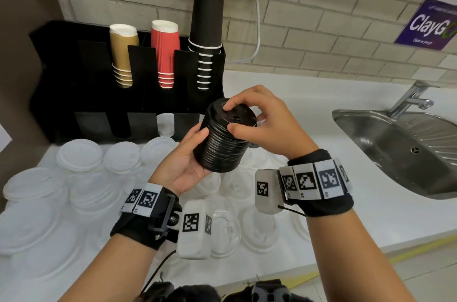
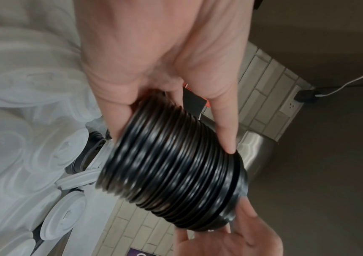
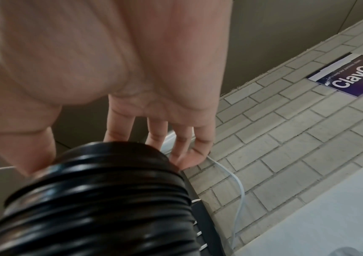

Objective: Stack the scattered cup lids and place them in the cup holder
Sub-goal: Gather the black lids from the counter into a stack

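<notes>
Head view: the left hand (image 1: 183, 165) cradles a tall stack of black lids (image 1: 223, 138) from below at about 7 o'clock, palm up, its fingers curled round the stack's lower side and the thumb lying on the near wall. The right hand (image 1: 262, 123) comes in from 3 o'clock and clamps on the top lid, thumb on the near rim, fingertips (image 1: 228, 105) on the far edge. The stack tilts, its top leaning toward 1 o'clock, held in the air above the white counter (image 1: 296, 94). Behind it at 11 o'clock stands the black cup holder (image 1: 61, 74) with gold cups (image 1: 122, 54), red cups (image 1: 165, 54) and black cups (image 1: 206, 29) in its upper slots. Translucent white lids (image 1: 79, 155) lie scattered across the counter from 7 to 10 o'clock and under the wrists. A steel sink (image 1: 405, 148) sits at 3 o'clock, a purple sign (image 1: 427, 24) on the tiled wall at 2 o'clock

Left wrist view: the left hand (image 2: 154, 60) wraps the ribbed black lids (image 2: 171, 166), one finger stretched along their side toward 5 o'clock; the right hand (image 2: 226, 240) meets the stack's far end at 5 o'clock. White lids (image 2: 64, 218) blur along the 8 o'clock side

Right wrist view: the right hand (image 3: 119, 72) closes over the stack's end (image 3: 101, 195), thumb at 9 o'clock, fingers (image 3: 119, 128) behind the top lid. The purple sign (image 3: 351, 76) shows at 2 o'clock
</notes>
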`<state>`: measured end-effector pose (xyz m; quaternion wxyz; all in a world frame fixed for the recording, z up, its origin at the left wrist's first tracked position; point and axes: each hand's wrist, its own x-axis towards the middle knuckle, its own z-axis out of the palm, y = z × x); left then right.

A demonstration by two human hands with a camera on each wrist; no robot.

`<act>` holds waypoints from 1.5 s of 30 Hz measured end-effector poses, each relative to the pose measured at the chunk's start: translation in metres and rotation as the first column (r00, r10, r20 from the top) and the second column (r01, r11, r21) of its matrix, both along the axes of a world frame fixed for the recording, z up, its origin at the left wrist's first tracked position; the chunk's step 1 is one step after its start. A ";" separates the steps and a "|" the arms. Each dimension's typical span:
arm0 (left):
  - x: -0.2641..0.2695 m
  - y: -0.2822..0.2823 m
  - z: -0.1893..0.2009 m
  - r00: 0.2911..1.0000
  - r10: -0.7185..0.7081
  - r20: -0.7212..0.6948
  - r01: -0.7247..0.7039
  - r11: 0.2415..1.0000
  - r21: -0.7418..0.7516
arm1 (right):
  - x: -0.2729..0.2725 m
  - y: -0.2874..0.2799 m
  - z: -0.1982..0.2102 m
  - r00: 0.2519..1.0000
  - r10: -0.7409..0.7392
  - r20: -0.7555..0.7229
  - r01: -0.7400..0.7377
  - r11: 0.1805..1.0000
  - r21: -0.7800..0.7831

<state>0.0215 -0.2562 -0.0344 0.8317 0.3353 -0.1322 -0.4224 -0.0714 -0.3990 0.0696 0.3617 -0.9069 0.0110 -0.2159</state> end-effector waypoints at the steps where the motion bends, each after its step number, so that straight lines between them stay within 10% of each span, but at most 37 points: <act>1: 0.000 -0.001 0.001 1.000 0.005 -0.003 -0.005 1.000 0.002 | 0.000 -0.001 0.000 1.000 0.003 0.001 -0.003 1.000 -0.007; 32: 0.013 -0.020 -0.002 0.996 -0.025 0.083 0.026 1.000 -0.008 | -0.007 -0.034 -0.009 0.995 -0.100 -0.004 0.100 0.990 0.102; 35: 0.018 -0.020 0.000 0.998 -0.020 0.051 0.021 0.999 -0.031 | -0.030 -0.074 -0.027 0.864 -0.482 -0.146 0.501 0.855 0.137; 39: 0.022 -0.018 0.002 0.998 -0.003 0.063 0.005 0.999 -0.035 | -0.074 -0.119 -0.058 0.413 -0.660 -0.628 0.726 0.655 -0.211; 45: 0.022 -0.016 -0.002 0.995 -0.011 0.102 0.015 0.999 -0.041 | -0.100 -0.131 -0.091 0.255 -0.688 -0.680 0.716 0.607 -0.345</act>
